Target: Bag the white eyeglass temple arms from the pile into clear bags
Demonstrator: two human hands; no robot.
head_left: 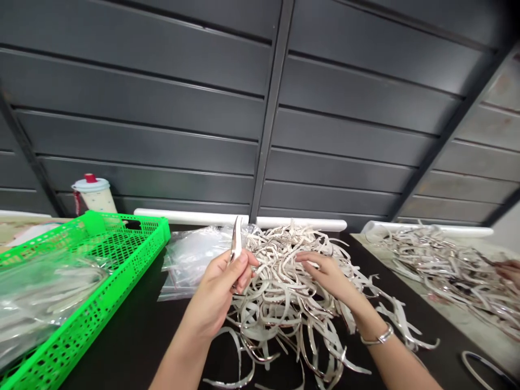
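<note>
My left hand [227,279] is closed on a curved white strip with a shiny metallic edge [238,238], which stands upright above the fingers. Whether it is one strip or several together, I cannot tell. A large tangled pile of similar curved strips [280,303] spreads over the dark tabletop. Over the right part of this pile, my right hand [327,273] reaches with its fingers apart and no strip visibly gripped; the fingertips are at the strips. A silver bangle [379,337] circles my right wrist.
Clear plastic bags [195,254] lie left of the pile. Beyond them, a green perforated crate [122,276] holds bagged strips [52,303]. A cup with a red cap [95,194] stands behind it. Another strip pile [439,265] lies right, where another person's hand [509,271] shows.
</note>
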